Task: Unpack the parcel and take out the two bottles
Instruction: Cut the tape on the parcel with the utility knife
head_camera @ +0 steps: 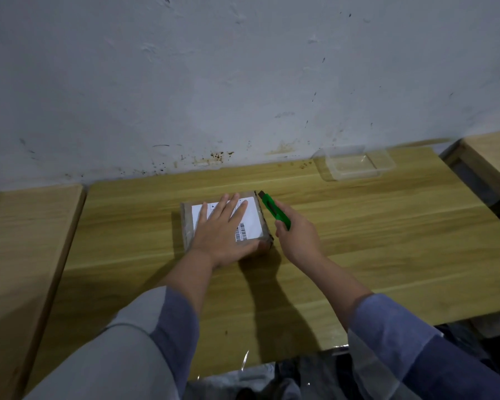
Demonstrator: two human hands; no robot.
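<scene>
A small brown cardboard parcel [253,215] with a white shipping label lies flat in the middle of the wooden table [373,226]. My left hand [224,229] presses flat on top of it, fingers spread. My right hand [296,235] grips a green utility knife [274,209], whose tip sits at the parcel's far right corner. The parcel is closed, and no bottles are visible.
A clear plastic container [354,164] stands at the back right of the table by the stained wall. A second wooden table [18,255] adjoins on the left and another [491,157] on the right. Dark bags and clear plastic film [286,376] lie at the near edge.
</scene>
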